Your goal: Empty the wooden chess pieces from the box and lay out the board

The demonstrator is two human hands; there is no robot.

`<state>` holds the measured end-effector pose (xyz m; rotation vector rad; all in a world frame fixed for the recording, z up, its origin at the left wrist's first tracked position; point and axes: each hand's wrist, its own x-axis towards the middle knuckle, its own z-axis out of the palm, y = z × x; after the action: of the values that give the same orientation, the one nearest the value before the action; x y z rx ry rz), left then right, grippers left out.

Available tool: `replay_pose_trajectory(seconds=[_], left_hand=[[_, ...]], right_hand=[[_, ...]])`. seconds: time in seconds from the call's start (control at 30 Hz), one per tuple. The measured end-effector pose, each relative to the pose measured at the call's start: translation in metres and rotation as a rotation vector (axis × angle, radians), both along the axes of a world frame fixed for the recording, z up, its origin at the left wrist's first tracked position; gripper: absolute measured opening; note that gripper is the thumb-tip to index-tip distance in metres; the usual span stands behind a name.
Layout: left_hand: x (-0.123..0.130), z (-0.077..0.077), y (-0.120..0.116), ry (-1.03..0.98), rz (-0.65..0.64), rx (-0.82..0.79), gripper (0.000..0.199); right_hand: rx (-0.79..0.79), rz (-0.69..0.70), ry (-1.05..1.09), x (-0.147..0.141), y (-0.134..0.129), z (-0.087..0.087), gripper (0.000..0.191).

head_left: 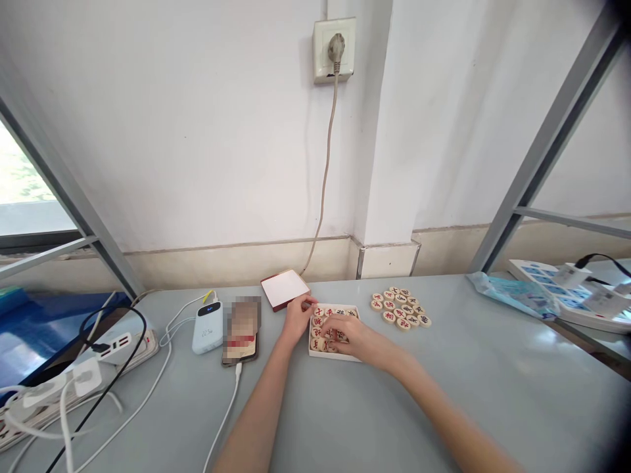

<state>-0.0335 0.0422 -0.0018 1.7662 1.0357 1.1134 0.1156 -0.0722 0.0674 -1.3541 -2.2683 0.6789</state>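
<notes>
A shallow white box [331,355] filled with round Chinese chess pieces [318,334] lies on the grey table in front of me. My left hand [298,318] is at the box's far left corner, its bent fingers gripping the rim. Over the middle of the box is my right hand [357,337], fingers curled down onto a piece, which they partly hide. Right of the box, a flat cluster of loose chess pieces [401,307] shows red and black characters. The box lid [284,290], white inside with a dark red edge, lies behind my left hand.
A phone [241,332] with a charging cable and a pale power bank [208,327] lie to the left. Farther left are power strips [125,348] with tangled cords. A blue plastic packet [513,295] sits at the right, near a metal post [517,177].
</notes>
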Motion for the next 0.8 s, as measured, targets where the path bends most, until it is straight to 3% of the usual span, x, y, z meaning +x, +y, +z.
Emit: replay_pose_trajectory(seconds=[0.17,0.27,0.37,0.47,0.57,0.7,0.73,0.8], left_hand=[[0.000,0.000,-0.001,0.012,0.000,0.014,0.012],[0.000,0.001,-0.002,0.018,0.001,0.020,0.013],[0.001,0.000,-0.002,0.016,0.004,0.020,0.013],[0.001,-0.002,-0.001,0.020,0.014,0.009,0.013],[0.002,-0.004,0.000,0.017,0.004,-0.016,0.014],[0.002,-0.003,0.000,0.045,0.008,-0.026,0.018],[0.002,-0.002,-0.001,0.058,0.016,-0.026,0.019],[0.002,-0.001,-0.002,0.078,0.023,-0.029,0.020]], right_hand=[[0.021,0.079,-0.003,-0.002,0.002,-0.008,0.032],[0.076,0.040,-0.050,-0.007,0.003,-0.016,0.026],[0.119,-0.015,-0.052,-0.002,0.003,-0.011,0.022],[0.082,-0.114,-0.053,0.026,0.005,0.001,0.026],[-0.020,-0.252,-0.236,0.068,0.006,0.005,0.024],[-0.111,-0.677,-0.565,0.103,0.006,-0.004,0.022],[-0.093,-0.696,-0.570,0.104,0.005,-0.006,0.026],[-0.026,-0.585,-0.494,0.098,0.005,-0.006,0.028]])
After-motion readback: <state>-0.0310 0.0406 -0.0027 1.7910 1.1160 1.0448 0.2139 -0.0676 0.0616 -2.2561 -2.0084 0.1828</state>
